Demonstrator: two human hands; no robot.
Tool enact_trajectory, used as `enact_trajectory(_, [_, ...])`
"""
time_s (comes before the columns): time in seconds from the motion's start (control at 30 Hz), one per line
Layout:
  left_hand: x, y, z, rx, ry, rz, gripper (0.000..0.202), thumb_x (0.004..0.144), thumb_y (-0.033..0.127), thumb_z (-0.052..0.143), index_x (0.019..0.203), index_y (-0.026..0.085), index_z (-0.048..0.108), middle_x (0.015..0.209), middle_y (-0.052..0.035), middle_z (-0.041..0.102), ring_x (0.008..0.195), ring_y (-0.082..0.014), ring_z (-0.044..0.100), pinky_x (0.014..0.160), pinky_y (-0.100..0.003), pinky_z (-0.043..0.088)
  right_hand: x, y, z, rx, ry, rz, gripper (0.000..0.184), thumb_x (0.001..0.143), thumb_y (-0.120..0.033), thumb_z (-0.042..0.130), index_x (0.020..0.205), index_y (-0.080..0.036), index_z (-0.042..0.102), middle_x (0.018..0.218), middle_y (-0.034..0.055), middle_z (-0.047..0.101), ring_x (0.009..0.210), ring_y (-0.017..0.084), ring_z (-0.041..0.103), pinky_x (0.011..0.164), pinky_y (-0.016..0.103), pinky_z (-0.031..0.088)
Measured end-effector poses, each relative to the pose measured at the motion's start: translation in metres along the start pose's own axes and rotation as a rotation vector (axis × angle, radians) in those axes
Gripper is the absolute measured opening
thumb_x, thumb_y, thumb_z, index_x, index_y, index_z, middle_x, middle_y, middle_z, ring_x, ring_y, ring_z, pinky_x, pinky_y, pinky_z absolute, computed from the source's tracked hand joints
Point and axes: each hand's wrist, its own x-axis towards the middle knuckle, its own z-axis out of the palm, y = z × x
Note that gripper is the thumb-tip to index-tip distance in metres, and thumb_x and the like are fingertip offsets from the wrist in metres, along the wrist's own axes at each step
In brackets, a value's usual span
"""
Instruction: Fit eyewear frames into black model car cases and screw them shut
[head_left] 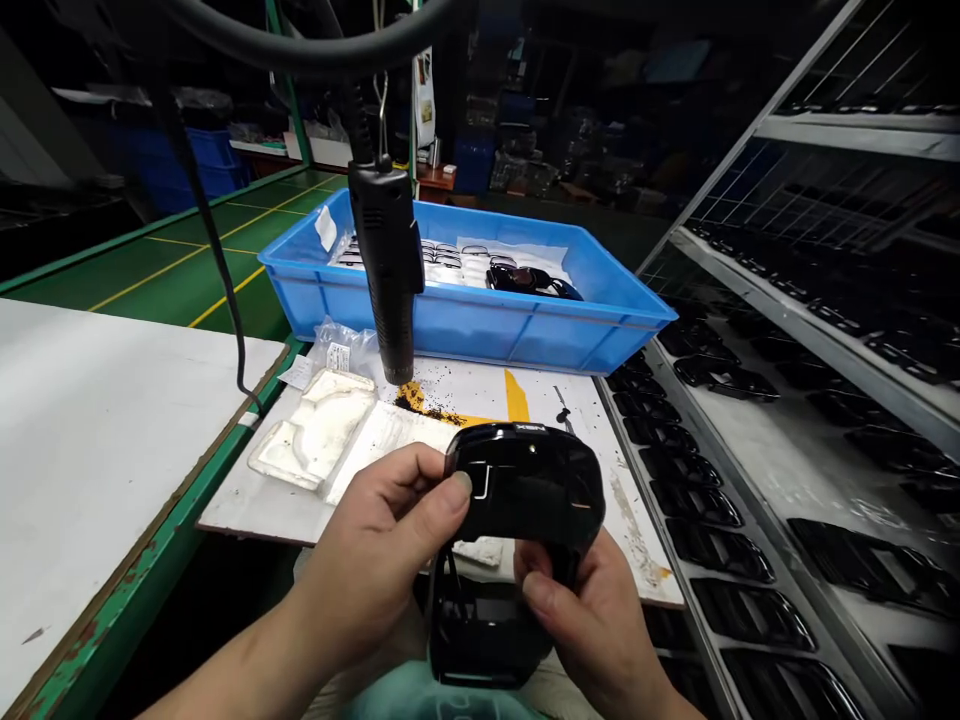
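A glossy black plastic housing (525,490) is held in front of me with both hands. My left hand (382,550) grips its left side, thumb pressed on the top face near a small white mark. My right hand (592,610) holds its lower right edge from below, thumb curled on the rim. A second black plastic part (480,630) sits under the housing, close to my lap. A black electric screwdriver (390,270) hangs on a cable just beyond the housing, tip down over the white work board (247,500).
A blue bin (480,320) with black parts and white sheets stands behind the screwdriver. Clear plastic blister trays (315,440) lie on the work board. Wire racks (720,480) at the right carry rows of black parts. A white table (97,430) is at the left.
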Motion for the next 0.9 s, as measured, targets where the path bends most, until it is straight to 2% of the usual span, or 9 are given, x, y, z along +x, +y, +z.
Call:
enact_trajectory(0.23, [0.001, -0.002, 0.013, -0.092, 0.09, 0.003, 0.034, 0.086, 0.041, 0.072, 0.071, 0.017, 0.052, 0.066, 0.004, 0.053, 0.061, -0.0077, 0.044, 0.058, -0.017, 0.039, -0.002, 0.001, -0.002, -0.17, 0.054, -0.099, 0.028, 0.083, -0.039, 0.071, 0.097, -0.022, 0.054, 0.068, -0.0038, 0.048, 0.058, 0.009, 0.04, 0.049, 0.019, 0.034])
enact_trajectory(0.37, [-0.001, -0.006, 0.019, -0.058, 0.137, 0.032, 0.034, 0.086, 0.04, 0.071, 0.071, 0.018, 0.05, 0.064, 0.0048, 0.05, 0.061, -0.0082, 0.041, 0.059, -0.018, 0.039, -0.003, 0.003, -0.002, -0.235, 0.077, -0.137, 0.025, 0.081, -0.036, 0.071, 0.09, -0.022, 0.053, 0.067, -0.0044, 0.049, 0.057, 0.009, 0.044, 0.049, 0.017, 0.039])
enact_trajectory(0.57, [0.001, -0.009, 0.025, 0.04, 0.239, 0.049, 0.034, 0.083, 0.036, 0.075, 0.07, 0.017, 0.05, 0.066, 0.0049, 0.053, 0.062, -0.0076, 0.045, 0.06, -0.017, 0.041, 0.0, 0.008, -0.002, -0.192, 0.073, -0.118, 0.027, 0.082, -0.037, 0.071, 0.098, -0.022, 0.055, 0.069, -0.0038, 0.049, 0.059, 0.009, 0.043, 0.051, 0.017, 0.04])
enact_trajectory(0.67, [0.0, -0.009, 0.023, 0.027, 0.199, 0.039, 0.03, 0.079, 0.03, 0.079, 0.074, 0.017, 0.053, 0.071, 0.004, 0.059, 0.067, -0.0079, 0.051, 0.063, -0.016, 0.043, 0.0, 0.008, -0.004, -0.14, 0.029, -0.079, 0.034, 0.082, -0.04, 0.072, 0.105, -0.022, 0.054, 0.07, -0.0037, 0.046, 0.06, 0.01, 0.041, 0.05, 0.019, 0.036])
enact_trajectory(0.77, [-0.004, -0.011, 0.017, -0.029, 0.121, 0.031, 0.023, 0.081, 0.029, 0.078, 0.081, 0.017, 0.058, 0.076, 0.0026, 0.061, 0.07, -0.0085, 0.053, 0.065, -0.017, 0.044, 0.0, 0.006, -0.007, -0.079, -0.021, 0.016, 0.043, 0.08, -0.043, 0.073, 0.109, -0.021, 0.05, 0.069, -0.0042, 0.043, 0.059, 0.011, 0.038, 0.05, 0.022, 0.031])
enact_trajectory(0.9, [-0.005, -0.011, 0.006, -0.189, 0.052, -0.043, 0.019, 0.087, 0.033, 0.069, 0.082, 0.017, 0.06, 0.073, 0.0018, 0.059, 0.064, -0.0091, 0.051, 0.062, -0.02, 0.044, 0.001, 0.005, -0.011, 0.028, -0.086, 0.162, 0.042, 0.078, -0.046, 0.074, 0.1, -0.021, 0.05, 0.072, -0.0032, 0.042, 0.061, 0.011, 0.037, 0.054, 0.025, 0.029])
